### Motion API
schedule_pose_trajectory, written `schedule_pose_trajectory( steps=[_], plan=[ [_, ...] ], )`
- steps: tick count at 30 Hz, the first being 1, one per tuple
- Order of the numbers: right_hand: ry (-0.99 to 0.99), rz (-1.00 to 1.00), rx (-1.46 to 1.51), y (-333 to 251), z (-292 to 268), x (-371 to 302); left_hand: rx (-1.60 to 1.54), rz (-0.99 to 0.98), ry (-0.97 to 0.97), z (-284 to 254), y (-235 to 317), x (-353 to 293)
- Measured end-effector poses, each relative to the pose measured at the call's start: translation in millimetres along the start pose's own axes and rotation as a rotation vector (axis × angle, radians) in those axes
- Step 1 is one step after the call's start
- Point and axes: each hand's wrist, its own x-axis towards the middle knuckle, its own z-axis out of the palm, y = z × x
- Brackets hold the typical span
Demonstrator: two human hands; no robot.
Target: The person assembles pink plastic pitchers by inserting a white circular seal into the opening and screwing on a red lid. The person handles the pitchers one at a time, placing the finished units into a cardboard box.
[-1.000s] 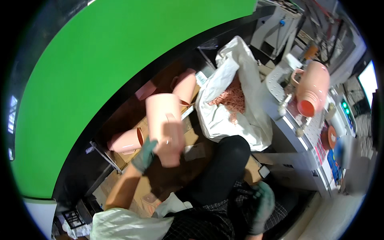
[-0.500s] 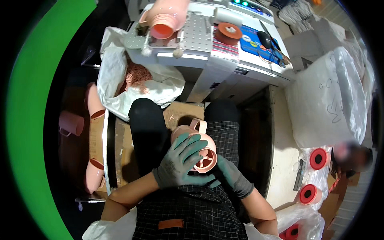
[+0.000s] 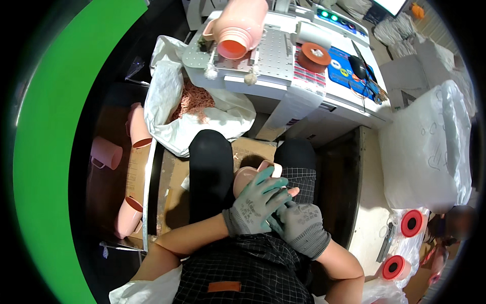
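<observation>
Between my thighs sits a pink jug (image 3: pixel 243 178) with a loop handle (image 3: pixel 274 168) at its far side. My left hand (image 3: pixel 255 205), in a grey and green glove, wraps over the jug and grips it, covering its mouth. Against it presses my right hand (image 3: pixel 304 225), gloved alike, back upward and fingers curled in toward the jug's near end. What those right fingers hold is hidden. A small peach-coloured bit pokes out beside the left fingertips; whether it is a jug part or a fingertip, I cannot tell.
Ahead, a pink jug (image 3: pixel 241 30) lies on a machine's perforated plate (image 3: pixel 276 63), near a brown tape roll (image 3: pixel 314 57). A white bag (image 3: pixel 164 96) holds pink shavings. Pink mugs (image 3: pixel 106 153) lie at left. Right stand a large plastic bag (image 3: pixel 420 147) and red-lidded containers (image 3: pixel 412 223).
My right hand has come up from beside the jug and closed in over its mouth, which showed an inner spoked part before. The view has shifted, so surroundings sit further right.
</observation>
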Motion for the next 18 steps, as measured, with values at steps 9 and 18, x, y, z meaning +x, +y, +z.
schedule_pose_trajectory(
  steps=[9,18],
  plan=[
    [0.498,-0.008,0.492,-5.3,29.1,7.6,-0.172,-0.165,0.02,-13.5,-6.7,-4.7],
    [0.624,-0.276,0.026,0.1,21.7,-2.8,-0.19,-0.262,-0.02,-18.8,-15.2,-10.1]
  ],
)
